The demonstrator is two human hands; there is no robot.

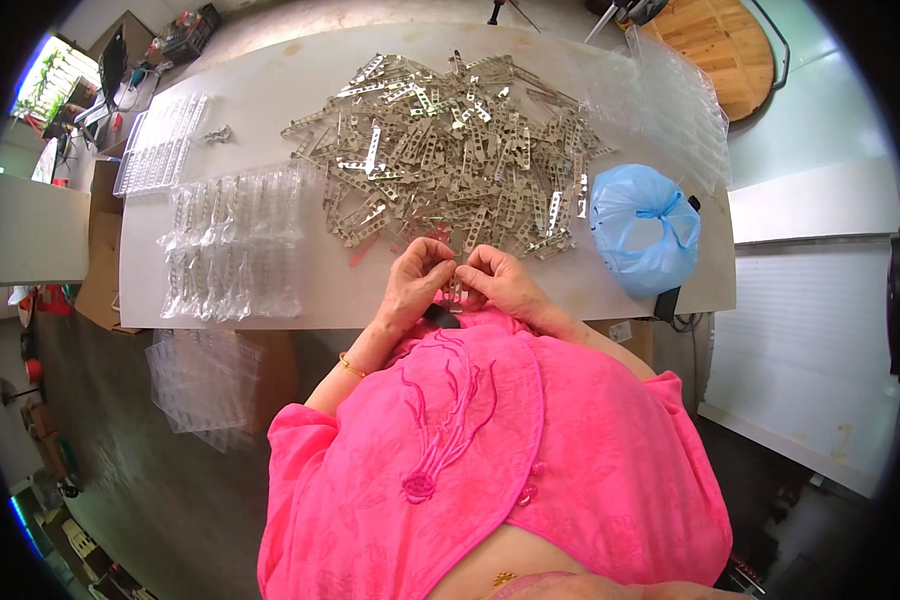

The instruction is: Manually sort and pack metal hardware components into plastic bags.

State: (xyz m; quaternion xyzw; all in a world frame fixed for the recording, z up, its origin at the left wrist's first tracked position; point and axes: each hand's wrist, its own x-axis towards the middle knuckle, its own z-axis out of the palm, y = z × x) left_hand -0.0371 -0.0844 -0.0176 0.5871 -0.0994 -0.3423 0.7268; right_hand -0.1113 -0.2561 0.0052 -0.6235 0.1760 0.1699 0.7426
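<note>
My left hand (417, 278) and my right hand (505, 280) meet at the table's front edge, close to my body. Between them, pinched in the fingertips of both, is a small flat metal strip with holes (454, 290); the fingers cover part of it. Just beyond my hands spreads a big heap of similar perforated metal strips (450, 150), lying at all angles. Something pinkish-red (368, 248) shows at the heap's near edge, too little of it visible to name.
Left on the table lie clear plastic-wrapped packs (235, 245) and a clear ridged tray (165, 145), with a few loose metal pieces (218, 134) nearby. A blue plastic bag (646, 230) sits at right, more clear trays (670, 105) behind it. Further trays (205, 385) hang below the front edge.
</note>
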